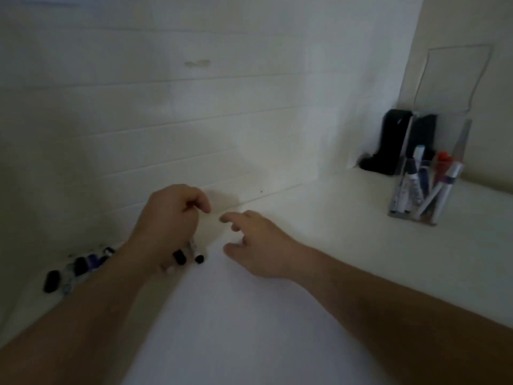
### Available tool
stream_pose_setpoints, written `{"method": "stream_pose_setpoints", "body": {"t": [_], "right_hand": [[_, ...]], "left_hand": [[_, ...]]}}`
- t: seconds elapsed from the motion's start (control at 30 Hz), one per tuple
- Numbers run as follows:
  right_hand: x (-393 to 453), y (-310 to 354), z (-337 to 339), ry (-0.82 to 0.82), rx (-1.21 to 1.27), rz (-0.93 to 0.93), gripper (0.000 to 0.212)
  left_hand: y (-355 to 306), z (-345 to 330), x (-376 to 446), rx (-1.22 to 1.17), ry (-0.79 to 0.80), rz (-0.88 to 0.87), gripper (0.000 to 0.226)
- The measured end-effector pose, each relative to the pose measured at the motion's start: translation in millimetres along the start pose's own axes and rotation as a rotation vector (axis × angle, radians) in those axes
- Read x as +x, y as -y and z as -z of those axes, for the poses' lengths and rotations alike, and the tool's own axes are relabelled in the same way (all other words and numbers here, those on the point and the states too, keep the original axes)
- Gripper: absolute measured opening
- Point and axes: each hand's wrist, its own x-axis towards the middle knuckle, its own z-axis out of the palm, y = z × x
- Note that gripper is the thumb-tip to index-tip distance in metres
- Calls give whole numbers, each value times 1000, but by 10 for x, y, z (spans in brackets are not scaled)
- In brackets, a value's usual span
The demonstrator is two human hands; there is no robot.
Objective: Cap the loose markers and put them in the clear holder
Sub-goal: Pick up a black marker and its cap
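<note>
My left hand (169,220) is curled shut around markers (188,252), their black ends poking out below the fist over the white table (277,315). Just beside it at 3 o'clock, my right hand (261,243) hovers open and empty. Loose markers (80,268) lie at 9 o'clock. Far off at 2 o'clock, the clear holder (427,187) stands with pens inside.

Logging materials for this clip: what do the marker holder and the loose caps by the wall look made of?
Clear holder: looks like glossy acrylic or similar rigid plastic; the markers inside show straight through its walls. Loose caps: probably black plastic, dull sheen; too blurred to be sure.
</note>
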Motion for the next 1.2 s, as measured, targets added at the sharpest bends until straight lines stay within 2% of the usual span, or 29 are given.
{"method": "stream_pose_setpoints", "body": {"t": [0.07,0.17,0.27,0.4,0.53,0.63,0.67,0.83,0.93,1.03,1.13,1.2], "right_hand": [[112,143,-208,75,-52,73,55],[273,280,-377,105,-117,135,46],[398,328,-427,117,-235,151,37],[429,224,-385,-37,-385,51,37],[324,45,-147,-14,-467,-75,35],[195,-141,72,-9,-475,-133,22],[139,-209,146,1,-474,-156,25],[-180,-529,575,27,-506,-237,32],[-381,-772,765,-31,-524,-282,31],[-561,-974,797,-194,-450,-269,30],[-645,-969,830,-379,-271,-270,26],[-650,-949,841,-476,-160,-297,23]], "left_hand": [[220,121,-33,17,-36,107,42],[447,182,-71,-51,-35,262,33],[559,198,-70,81,4,233,27],[618,142,-63,344,130,184,38],[634,16,-21,620,252,194,52],[613,-24,-50,684,288,201,57],[608,-30,-63,682,288,201,55],[459,-13,-103,585,225,110,32],[317,-33,-128,398,126,9,26],[55,-101,-165,195,93,-49,36],[-215,-208,-152,22,164,-43,43],[-370,-318,-90,-115,199,-24,40]]}}
